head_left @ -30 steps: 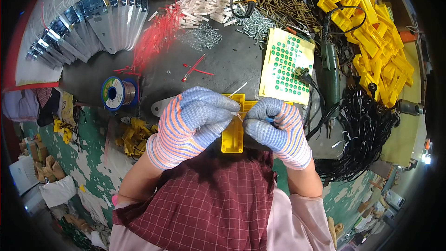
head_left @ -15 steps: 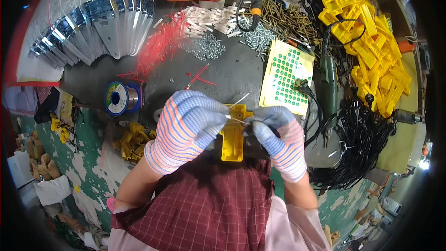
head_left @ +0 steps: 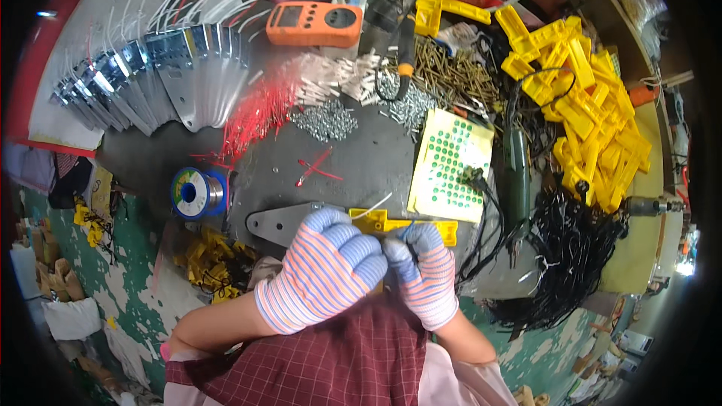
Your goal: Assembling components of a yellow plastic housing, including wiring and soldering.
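Note:
My left hand [head_left: 325, 274], in a striped knit glove, is curled closed over the near edge of the bench. My right hand [head_left: 427, 274], gloved alike, has its thumb and fingers pinched together beside the left fist. Whatever either hand grips is hidden by the fingers. Just beyond them a yellow plastic housing [head_left: 445, 232] lies crosswise, partly covered by the hands. A white wire [head_left: 375, 207] sticks up from it near the left knuckles. Left of the housing, a flat grey metal blade [head_left: 280, 222] with holes runs under or behind my left hand.
A solder spool [head_left: 193, 193] stands left, near fanned metal blades [head_left: 174, 83]. Red parts [head_left: 259, 116], screws [head_left: 325, 120] and an orange multimeter [head_left: 314, 24] lie beyond. Rightward are a green-dot sticker sheet [head_left: 451, 169], a dark green tool [head_left: 517, 173], yellow housings [head_left: 594, 105] and black cords [head_left: 568, 256].
The yellow housing has turned from lengthwise to crosswise. Both hands have come closer together and lower in view, and the grey blade now shows. The view has shifted, so the bench items sit lower.

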